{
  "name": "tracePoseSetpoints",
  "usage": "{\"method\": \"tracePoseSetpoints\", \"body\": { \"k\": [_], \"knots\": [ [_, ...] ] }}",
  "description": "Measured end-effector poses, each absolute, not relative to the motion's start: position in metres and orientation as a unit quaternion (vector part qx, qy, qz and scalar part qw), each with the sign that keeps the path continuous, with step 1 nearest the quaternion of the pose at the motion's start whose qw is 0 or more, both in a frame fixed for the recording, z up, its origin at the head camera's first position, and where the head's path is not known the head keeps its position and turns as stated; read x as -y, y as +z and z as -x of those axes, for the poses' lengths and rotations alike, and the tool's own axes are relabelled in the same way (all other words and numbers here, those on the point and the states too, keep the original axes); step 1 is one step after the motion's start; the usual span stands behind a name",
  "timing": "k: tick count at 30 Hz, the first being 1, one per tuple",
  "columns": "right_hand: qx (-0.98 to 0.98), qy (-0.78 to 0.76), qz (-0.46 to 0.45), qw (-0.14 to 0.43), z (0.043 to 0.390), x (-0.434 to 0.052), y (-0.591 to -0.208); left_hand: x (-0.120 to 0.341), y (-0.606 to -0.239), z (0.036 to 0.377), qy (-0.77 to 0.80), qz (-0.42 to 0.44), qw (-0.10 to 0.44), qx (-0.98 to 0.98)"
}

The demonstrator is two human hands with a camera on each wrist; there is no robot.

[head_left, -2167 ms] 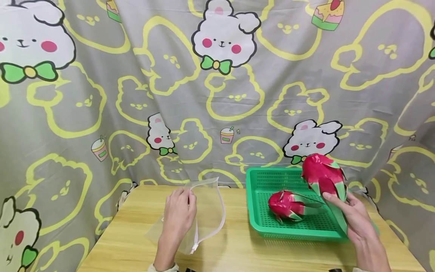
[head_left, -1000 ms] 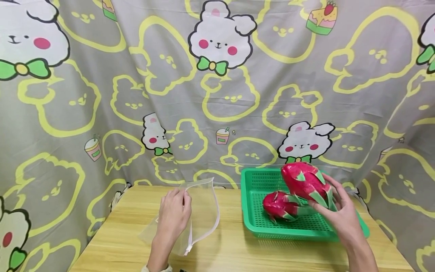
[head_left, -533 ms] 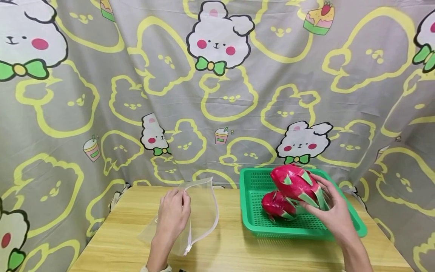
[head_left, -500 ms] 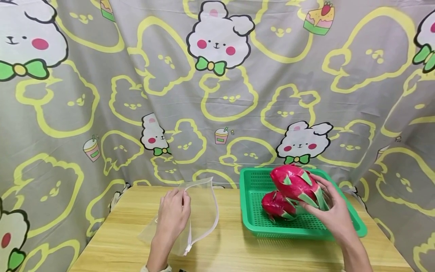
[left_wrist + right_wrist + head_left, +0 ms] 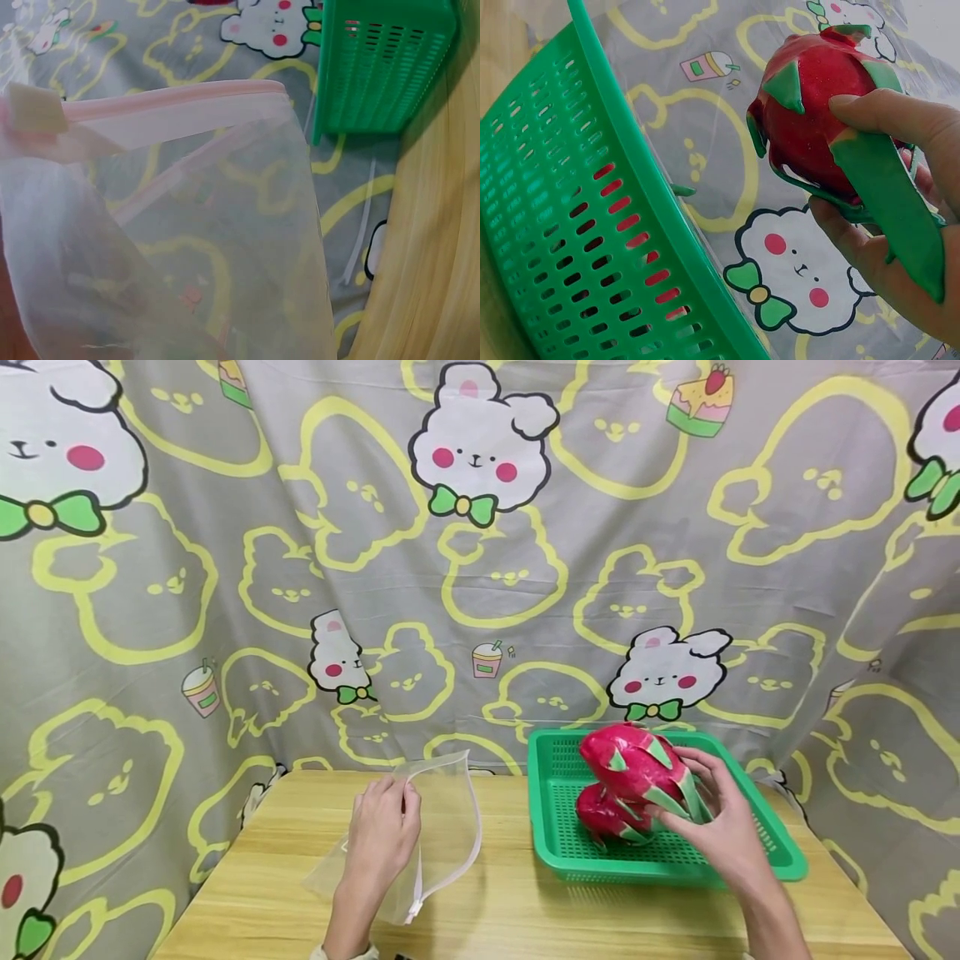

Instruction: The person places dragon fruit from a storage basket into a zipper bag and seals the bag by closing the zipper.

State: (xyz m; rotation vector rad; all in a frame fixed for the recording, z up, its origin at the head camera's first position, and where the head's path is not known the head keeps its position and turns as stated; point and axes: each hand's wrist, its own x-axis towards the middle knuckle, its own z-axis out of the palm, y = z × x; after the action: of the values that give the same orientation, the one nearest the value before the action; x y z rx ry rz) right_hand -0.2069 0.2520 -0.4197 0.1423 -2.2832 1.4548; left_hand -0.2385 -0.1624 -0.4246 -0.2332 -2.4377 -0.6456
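Note:
My right hand [image 5: 723, 827] grips a red dragon fruit [image 5: 633, 768] with green scales above the green basket, thumb on one side and fingers on the other. In the right wrist view the thumb presses the held dragon fruit [image 5: 810, 112] beside a long green scale. A second dragon fruit [image 5: 606, 814] lies in the basket, partly covered by the held one in the head view. At the left, my left hand [image 5: 382, 827] pinches the edge of a clear zip bag [image 5: 450, 827], whose mouth gapes to the right. The bag [image 5: 225, 225] fills much of the left wrist view, its slider [image 5: 36, 111] at the upper left.
The green perforated basket [image 5: 551, 852] stands on the right part of the wooden table [image 5: 510, 910]. Behind the table hangs a grey curtain [image 5: 525, 610] with cartoon prints, and it also closes off both sides.
My right hand has swung the held dragon fruit leftward and lower over the basket, turning its tip to the left. The left hand keeps its hold on the bag.

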Motion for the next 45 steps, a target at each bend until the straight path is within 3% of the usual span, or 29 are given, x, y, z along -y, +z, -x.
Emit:
{"method": "tracePoseSetpoints", "body": {
  "k": [23,31,45],
  "knots": [
    [0.823,0.512,-0.105,0.225,0.208,-0.226,-0.419,0.159,-0.426,0.239,-0.243,0.086,0.293,0.921],
    [0.796,0.546,-0.159,0.207,0.208,-0.217,-0.421,0.158,-0.426,0.239,-0.242,0.088,0.297,0.92],
    [0.786,0.573,-0.161,0.17,0.205,-0.203,-0.42,0.159,-0.427,0.239,-0.246,0.086,0.293,0.92]
  ]
}}
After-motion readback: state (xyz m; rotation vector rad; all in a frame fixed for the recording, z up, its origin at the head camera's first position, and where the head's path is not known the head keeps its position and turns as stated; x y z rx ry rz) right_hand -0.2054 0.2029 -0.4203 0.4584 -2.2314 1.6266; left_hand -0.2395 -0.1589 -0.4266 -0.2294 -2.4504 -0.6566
